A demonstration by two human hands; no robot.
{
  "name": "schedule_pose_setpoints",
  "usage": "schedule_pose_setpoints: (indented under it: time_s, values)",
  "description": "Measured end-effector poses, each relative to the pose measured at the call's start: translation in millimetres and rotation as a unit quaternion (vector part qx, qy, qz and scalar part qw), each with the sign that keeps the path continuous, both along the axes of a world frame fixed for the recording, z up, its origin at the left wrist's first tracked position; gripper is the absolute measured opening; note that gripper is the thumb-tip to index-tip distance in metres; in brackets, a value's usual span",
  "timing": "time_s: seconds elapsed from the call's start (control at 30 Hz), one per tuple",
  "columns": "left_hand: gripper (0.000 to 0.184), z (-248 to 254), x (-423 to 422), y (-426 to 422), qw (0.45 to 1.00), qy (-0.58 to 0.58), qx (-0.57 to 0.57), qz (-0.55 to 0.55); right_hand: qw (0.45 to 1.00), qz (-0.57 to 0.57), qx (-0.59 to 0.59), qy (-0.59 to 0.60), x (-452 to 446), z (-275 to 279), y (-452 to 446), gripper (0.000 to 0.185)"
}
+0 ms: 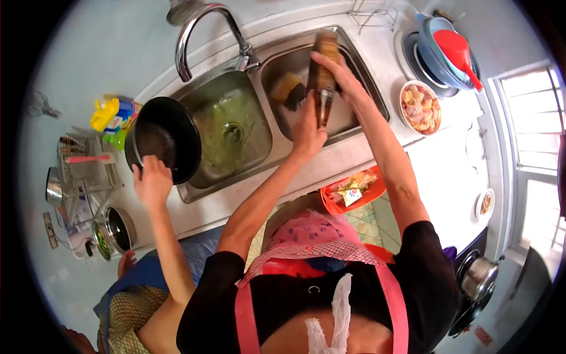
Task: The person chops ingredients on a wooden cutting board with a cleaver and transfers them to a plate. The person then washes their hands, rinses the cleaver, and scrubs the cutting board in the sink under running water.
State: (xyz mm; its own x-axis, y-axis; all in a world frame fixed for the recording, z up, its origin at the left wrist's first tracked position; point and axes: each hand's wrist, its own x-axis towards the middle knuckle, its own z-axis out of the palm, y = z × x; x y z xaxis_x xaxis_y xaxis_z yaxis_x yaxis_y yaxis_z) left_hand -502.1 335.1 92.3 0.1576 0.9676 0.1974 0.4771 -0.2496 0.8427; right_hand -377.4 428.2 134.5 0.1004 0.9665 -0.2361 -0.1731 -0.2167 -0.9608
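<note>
Over the right sink basin [354, 112], a long brown striped object [324, 68] with a shiny, narrower lower end is held between my two hands. My right hand [339, 74] wraps its upper part from the right side. Lower down, my left hand [309, 133] has its fingers closed round the narrow end. Motion blur hides what the object is exactly. A yellow and dark sponge-like item [289, 90] lies in the basin to its left.
At left, a co-worker's hand [154, 180] grips a black pot [168, 141] beside the left basin [259, 127], which holds greenish water. The faucet [186, 53] arches behind. A bowl of raw meat [420, 108] stands right; a red bin [377, 186] sits below the counter.
</note>
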Motion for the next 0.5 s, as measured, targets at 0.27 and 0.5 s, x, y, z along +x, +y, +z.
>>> schedule_pose_setpoints:
  time_s: [0.27,0.5]
  values:
    - [0.093,-77,18,-4,0.995,-0.047,-0.027,-0.084,0.999,0.003,-0.023,-0.034,37,-79,-17,0.05]
    - [0.089,-84,1,-3,0.996,-0.052,-0.061,-0.043,0.988,-0.022,0.018,-0.152,11,-89,-18,0.061]
